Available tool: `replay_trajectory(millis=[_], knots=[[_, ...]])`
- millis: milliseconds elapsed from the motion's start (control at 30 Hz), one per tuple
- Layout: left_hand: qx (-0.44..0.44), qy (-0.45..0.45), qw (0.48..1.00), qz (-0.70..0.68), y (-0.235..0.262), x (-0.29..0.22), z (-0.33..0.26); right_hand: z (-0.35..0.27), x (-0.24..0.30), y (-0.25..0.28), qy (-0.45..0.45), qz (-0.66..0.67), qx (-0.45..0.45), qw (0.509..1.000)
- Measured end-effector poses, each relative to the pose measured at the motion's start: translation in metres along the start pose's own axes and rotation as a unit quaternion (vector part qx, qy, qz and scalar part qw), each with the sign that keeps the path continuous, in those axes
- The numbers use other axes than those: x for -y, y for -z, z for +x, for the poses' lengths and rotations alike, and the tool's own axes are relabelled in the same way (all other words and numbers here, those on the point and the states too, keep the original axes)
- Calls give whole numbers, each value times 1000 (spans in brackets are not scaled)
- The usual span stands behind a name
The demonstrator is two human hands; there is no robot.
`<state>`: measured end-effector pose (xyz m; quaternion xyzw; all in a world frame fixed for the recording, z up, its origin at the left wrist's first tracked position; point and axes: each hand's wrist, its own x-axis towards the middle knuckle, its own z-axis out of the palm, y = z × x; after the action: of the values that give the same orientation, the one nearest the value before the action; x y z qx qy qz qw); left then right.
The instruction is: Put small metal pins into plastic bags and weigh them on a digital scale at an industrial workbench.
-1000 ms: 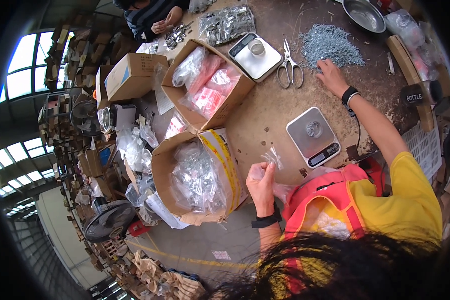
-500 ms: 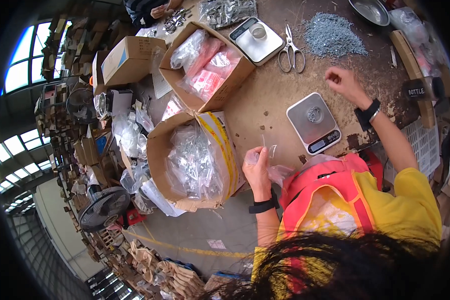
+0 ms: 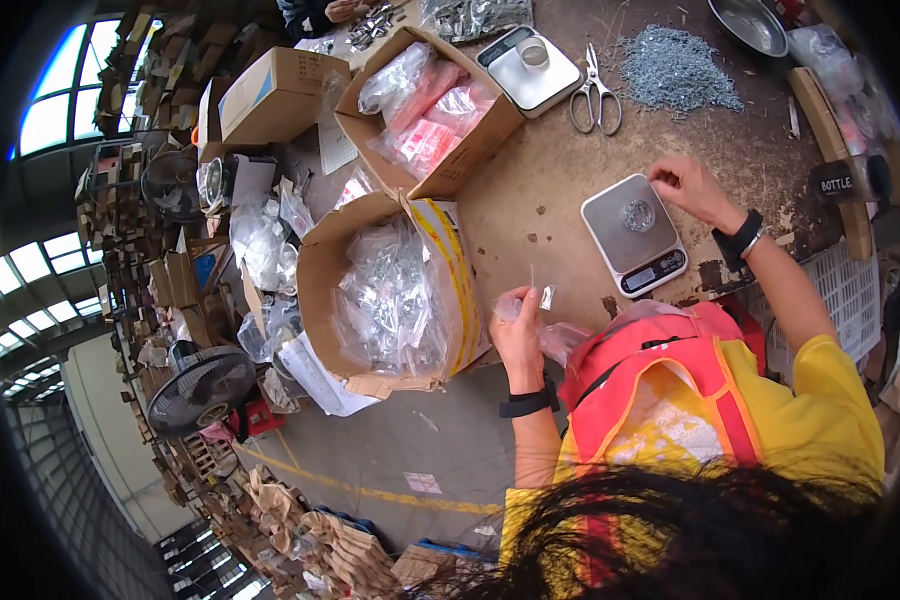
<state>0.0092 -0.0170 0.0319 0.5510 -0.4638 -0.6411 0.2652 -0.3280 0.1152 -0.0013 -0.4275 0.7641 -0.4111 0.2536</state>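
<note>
My left hand is closed on a small clear plastic bag, beside the open carton. My right hand has its fingers curled together at the upper right edge of a white digital scale; whatever they may hold is hidden. On the scale's plate sits a small round clear dish with a few metal pieces in it. Beyond the right hand lies a heap of small grey screw-like pieces. More clear plastic rests against my red apron, next to the left hand.
An open carton of filled clear bags stands left of my left hand, another carton with red-and-white bags behind it. Scissors and a second scale lie farther back. A metal bowl, dark bottle and another person's hand are also there.
My right hand has come from the bare table toward the near scale and is now at its edge. The left hand still holds the bag. The whole view has shifted slightly.
</note>
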Motion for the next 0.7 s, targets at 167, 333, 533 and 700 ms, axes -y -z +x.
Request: replay_trajectory(millis=[167, 333, 533, 700], knots=[[11, 3, 1000, -10, -2, 3, 1, 55, -76, 41, 45, -123, -84, 988], [7, 13, 1000, -15, -4, 3, 5, 73, -101, 58, 89, -210, -205, 952], [-22, -13, 998, 61, -17, 3, 1, 16, 35, 3, -38, 4, 5, 999], [72, -67, 995, 31, -55, 8, 1, -29, 97, -71, -18, 129, 123, 984]])
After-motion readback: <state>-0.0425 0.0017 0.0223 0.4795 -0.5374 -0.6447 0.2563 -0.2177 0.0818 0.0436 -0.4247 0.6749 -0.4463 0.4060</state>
